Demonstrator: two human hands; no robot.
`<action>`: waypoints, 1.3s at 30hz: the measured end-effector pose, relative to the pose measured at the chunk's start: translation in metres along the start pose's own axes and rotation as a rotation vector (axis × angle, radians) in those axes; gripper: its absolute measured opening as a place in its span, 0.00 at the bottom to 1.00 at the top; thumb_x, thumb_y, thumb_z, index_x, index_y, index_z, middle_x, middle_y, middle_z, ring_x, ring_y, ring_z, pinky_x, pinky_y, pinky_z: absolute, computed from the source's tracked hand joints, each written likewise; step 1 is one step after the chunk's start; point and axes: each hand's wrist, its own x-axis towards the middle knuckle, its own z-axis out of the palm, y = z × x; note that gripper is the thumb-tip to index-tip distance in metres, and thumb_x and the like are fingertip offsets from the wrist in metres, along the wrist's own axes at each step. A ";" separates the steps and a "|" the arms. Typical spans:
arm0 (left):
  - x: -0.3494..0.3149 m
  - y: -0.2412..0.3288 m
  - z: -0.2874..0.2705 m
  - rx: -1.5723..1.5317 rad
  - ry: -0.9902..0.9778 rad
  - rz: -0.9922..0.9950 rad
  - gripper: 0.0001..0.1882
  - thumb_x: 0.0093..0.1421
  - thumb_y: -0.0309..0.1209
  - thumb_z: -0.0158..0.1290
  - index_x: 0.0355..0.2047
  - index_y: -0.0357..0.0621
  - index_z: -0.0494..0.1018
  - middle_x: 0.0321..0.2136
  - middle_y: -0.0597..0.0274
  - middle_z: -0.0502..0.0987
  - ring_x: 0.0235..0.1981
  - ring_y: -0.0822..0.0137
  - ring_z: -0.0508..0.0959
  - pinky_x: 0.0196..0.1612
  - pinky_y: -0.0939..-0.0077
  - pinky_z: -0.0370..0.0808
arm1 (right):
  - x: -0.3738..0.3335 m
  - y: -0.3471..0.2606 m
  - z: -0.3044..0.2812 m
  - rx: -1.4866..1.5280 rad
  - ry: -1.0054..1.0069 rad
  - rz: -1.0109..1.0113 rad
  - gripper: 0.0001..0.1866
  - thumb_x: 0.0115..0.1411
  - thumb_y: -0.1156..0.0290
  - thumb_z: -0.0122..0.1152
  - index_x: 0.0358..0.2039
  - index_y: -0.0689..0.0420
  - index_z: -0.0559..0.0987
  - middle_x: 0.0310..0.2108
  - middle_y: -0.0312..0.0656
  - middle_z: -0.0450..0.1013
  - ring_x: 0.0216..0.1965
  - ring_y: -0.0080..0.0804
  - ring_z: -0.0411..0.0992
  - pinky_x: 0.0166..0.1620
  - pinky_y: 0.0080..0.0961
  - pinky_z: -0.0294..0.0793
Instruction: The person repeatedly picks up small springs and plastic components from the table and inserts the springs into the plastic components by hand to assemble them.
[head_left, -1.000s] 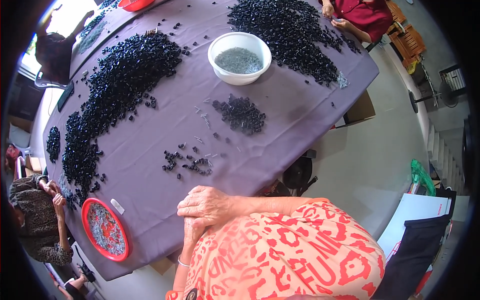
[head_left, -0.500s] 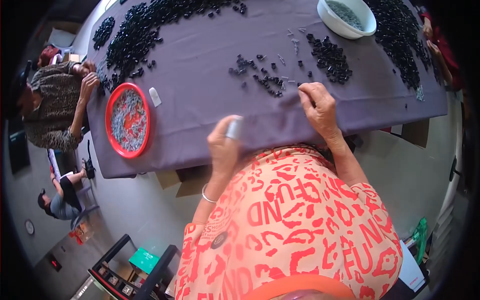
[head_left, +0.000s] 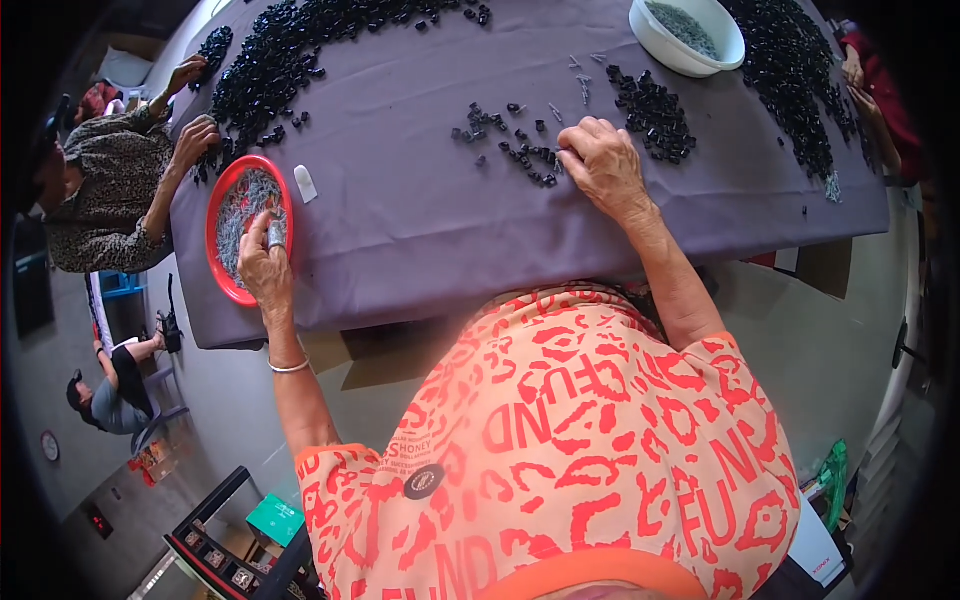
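Pins [head_left: 233, 222] lie beneath your left hand [head_left: 265, 270], black pieces [head_left: 541, 154] beside your right hand [head_left: 606, 168] — whether either grasps one cannot be told. Likely light, stiff — pinch their sides.

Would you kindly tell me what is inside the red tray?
The red tray holds many small, pale pieces, with some red showing between them. The left hand covers part of the contents; what lies beneath that hand cannot be seen.

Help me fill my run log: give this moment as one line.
left hand: over red basin of clear pieces | right hand: at loose black pieces | white bowl: beyond right hand
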 end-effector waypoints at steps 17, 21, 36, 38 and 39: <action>-0.022 0.179 0.105 -0.340 -0.158 0.076 0.11 0.49 0.27 0.61 0.35 0.45 0.78 0.31 0.59 0.74 0.34 0.59 0.73 0.39 0.66 0.71 | -0.010 -0.005 -0.004 0.250 0.154 -0.076 0.08 0.52 0.84 0.57 0.34 0.61 0.73 0.30 0.45 0.70 0.34 0.44 0.71 0.38 0.36 0.71; -0.012 0.202 0.102 -0.410 -0.148 0.132 0.09 0.50 0.29 0.60 0.34 0.45 0.78 0.32 0.59 0.74 0.35 0.58 0.73 0.40 0.65 0.70 | -0.019 -0.013 -0.021 0.190 0.225 -0.100 0.07 0.51 0.82 0.58 0.32 0.60 0.74 0.29 0.46 0.70 0.33 0.45 0.71 0.37 0.36 0.72; -0.042 0.211 0.086 -1.083 -0.603 -0.132 0.09 0.54 0.15 0.49 0.36 0.37 0.71 0.31 0.65 0.75 0.32 0.74 0.74 0.38 0.81 0.70 | -0.035 -0.056 -0.002 0.643 0.201 -0.048 0.08 0.52 0.77 0.57 0.34 0.60 0.73 0.30 0.46 0.68 0.35 0.46 0.69 0.38 0.36 0.71; -0.046 0.215 0.082 -1.295 -0.653 -0.229 0.08 0.56 0.15 0.49 0.36 0.36 0.71 0.33 0.68 0.75 0.35 0.79 0.73 0.40 0.85 0.69 | -0.036 -0.057 -0.002 0.593 0.188 -0.037 0.07 0.52 0.77 0.58 0.33 0.60 0.73 0.29 0.45 0.69 0.34 0.45 0.69 0.37 0.35 0.71; -0.048 0.216 0.083 -1.296 -0.655 -0.224 0.08 0.56 0.15 0.49 0.36 0.36 0.71 0.33 0.68 0.75 0.35 0.79 0.73 0.40 0.85 0.69 | -0.037 -0.057 -0.001 0.549 0.168 -0.030 0.07 0.52 0.77 0.60 0.32 0.60 0.74 0.29 0.44 0.70 0.34 0.44 0.70 0.36 0.34 0.72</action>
